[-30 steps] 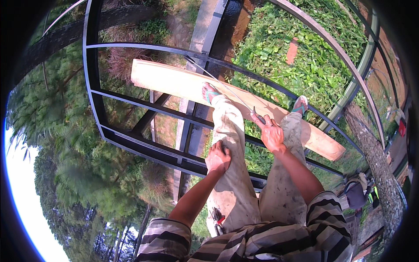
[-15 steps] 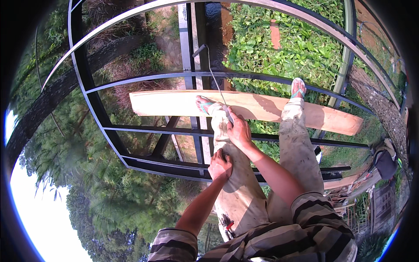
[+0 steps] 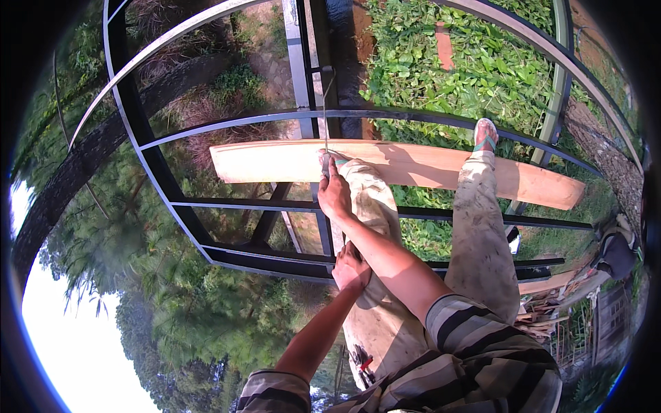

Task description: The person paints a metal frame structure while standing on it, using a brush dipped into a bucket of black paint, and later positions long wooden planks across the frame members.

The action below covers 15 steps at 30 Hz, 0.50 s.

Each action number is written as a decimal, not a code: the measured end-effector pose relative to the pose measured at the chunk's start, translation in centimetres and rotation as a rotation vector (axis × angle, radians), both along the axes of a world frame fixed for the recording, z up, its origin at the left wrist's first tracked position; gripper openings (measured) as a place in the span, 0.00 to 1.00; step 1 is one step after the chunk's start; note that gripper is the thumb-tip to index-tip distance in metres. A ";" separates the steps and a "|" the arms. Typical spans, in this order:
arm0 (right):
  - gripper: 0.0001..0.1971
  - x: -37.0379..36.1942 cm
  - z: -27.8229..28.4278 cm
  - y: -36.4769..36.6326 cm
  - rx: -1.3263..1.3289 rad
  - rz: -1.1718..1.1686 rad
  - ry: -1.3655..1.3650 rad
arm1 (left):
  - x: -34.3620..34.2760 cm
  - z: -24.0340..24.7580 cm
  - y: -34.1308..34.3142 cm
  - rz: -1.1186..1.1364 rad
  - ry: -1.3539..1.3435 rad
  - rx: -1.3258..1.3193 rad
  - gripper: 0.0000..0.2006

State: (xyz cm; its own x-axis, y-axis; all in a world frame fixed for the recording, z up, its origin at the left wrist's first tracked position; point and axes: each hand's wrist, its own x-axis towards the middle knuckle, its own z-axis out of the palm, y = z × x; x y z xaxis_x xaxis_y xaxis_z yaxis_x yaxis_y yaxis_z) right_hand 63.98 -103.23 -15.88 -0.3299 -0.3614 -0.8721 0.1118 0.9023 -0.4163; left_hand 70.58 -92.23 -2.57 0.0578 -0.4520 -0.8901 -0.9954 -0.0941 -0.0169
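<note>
My right hand (image 3: 333, 195) is closed around the near end of a small paint roller (image 3: 326, 113) with a long thin rod. Its dark roller head points away from me, beside the grey upright beam (image 3: 297, 55). My left hand (image 3: 351, 267) is nearer to me, curled against my left trouser leg; what it holds, if anything, is hidden. Under my sandalled feet (image 3: 485, 134) lies a long pale wooden plank (image 3: 413, 165). The plank lies across the dark metal frame (image 3: 241, 204), and my left foot is partly covered by the right hand and trouser leg.
Curved metal bars (image 3: 241, 124) cross in front, above and below the plank. Through the frame, green leafy plants (image 3: 468, 76) and a dark channel (image 3: 348, 55) show far below. Tree trunks (image 3: 82, 151) stand at the left. A dark bag (image 3: 615, 255) and wood scraps lie at right.
My right hand has moved left and away from me, and the roller has swung to stand nearly straight ahead. My left hand has shifted slightly; the view has shifted a little too.
</note>
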 end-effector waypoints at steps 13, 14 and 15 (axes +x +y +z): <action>0.30 3.4 -2.1 0.1 -0.060 -0.049 0.111 | 3.6 -0.4 -2.1 0.067 -0.048 0.107 0.25; 0.30 2.3 -2.4 -1.2 -0.035 -0.041 0.087 | 3.7 -0.3 -2.2 0.070 -0.040 0.087 0.25; 0.30 1.5 -2.7 -2.6 -0.011 -0.035 0.060 | 3.7 -0.1 -2.4 0.072 -0.036 0.064 0.25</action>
State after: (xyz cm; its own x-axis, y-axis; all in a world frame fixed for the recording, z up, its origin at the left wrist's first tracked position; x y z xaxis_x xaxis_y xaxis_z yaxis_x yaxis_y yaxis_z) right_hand 65.46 -105.85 -18.60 -0.3943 -0.3583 -0.8462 0.1172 0.8938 -0.4330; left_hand 74.31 -94.67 -2.71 0.1207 -0.3875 -0.9139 -0.9847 -0.1630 -0.0610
